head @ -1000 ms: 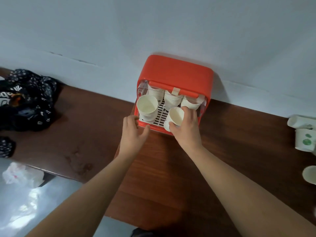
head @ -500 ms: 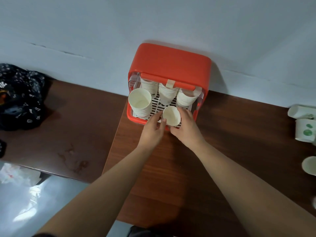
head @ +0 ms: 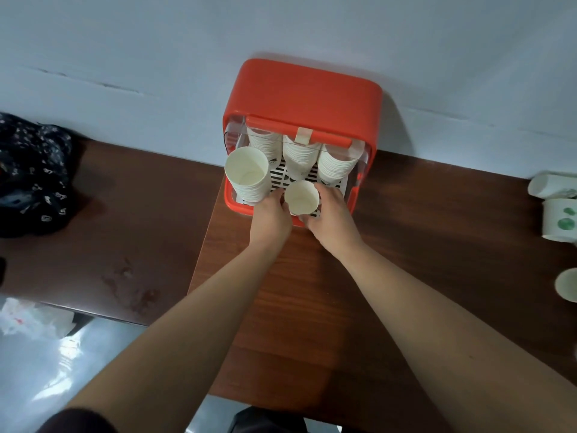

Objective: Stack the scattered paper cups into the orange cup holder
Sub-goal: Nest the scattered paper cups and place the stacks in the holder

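The orange cup holder stands against the wall on the brown table. Inside it, three stacks of white paper cups lean at the back, and a tall stack stands at the front left. At the front middle sits a short stack of white cups, mouth up. My left hand touches its left side and my right hand curls round its right side and bottom. The fingertips of both hands are partly hidden behind the cups.
Loose paper cups with green prints lie and stand at the table's right edge, one more cup below them. A dark patterned cloth lies at the far left. White plastic is on the floor beyond the table's front edge.
My left hand moved from the holder's front rim rightward to the short stack of cups. My right hand stayed on that stack at the holder's front middle.
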`<state>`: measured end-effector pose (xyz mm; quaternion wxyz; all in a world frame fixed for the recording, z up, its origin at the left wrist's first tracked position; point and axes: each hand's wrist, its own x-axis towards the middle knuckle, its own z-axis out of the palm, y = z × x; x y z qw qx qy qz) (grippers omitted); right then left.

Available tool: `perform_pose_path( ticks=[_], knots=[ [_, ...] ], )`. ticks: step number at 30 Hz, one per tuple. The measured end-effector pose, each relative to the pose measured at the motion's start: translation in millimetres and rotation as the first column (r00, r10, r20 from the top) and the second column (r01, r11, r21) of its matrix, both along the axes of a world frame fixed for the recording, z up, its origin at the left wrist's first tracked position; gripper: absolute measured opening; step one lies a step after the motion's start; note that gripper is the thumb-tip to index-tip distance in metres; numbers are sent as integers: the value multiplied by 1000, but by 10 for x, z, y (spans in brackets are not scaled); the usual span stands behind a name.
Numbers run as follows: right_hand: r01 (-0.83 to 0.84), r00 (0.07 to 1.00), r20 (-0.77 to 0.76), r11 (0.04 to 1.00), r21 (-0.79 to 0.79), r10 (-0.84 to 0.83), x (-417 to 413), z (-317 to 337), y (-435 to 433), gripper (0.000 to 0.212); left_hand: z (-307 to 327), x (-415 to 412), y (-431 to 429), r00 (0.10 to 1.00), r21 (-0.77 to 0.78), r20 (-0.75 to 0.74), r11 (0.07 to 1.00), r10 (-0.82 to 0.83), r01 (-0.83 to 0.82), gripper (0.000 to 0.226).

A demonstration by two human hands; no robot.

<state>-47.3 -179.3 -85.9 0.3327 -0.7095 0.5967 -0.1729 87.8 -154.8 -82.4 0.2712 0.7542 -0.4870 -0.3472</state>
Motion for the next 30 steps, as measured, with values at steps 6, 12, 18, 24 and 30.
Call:
perform_pose_path(
  ticks=[6,12,18,24,30],
  knots=[
    [33,999,7,999,27,-33,-364,375,223,57,219,-113,349,1000,-30,-4,999,23,-23,30],
    [114,983,-151,991,74,-102,-1593,679,899,54,394,-520,776,980,27,60,982,-187,186,21],
    [324,930,-204,944,61,-306,-3184,875,1739,47,623,-1714,1037,904,31,91,908,-419,418,29],
    [529,838,-153,849,-10,-524,-4569,999,2610,42,702,-3372,1425,792,49,46,794,-608,607,34],
    [743,656,-163,669,-31,-737,-5643,867,3276,57,640,-4779,1683,690,54,59,693,-721,719,45]
  ],
)
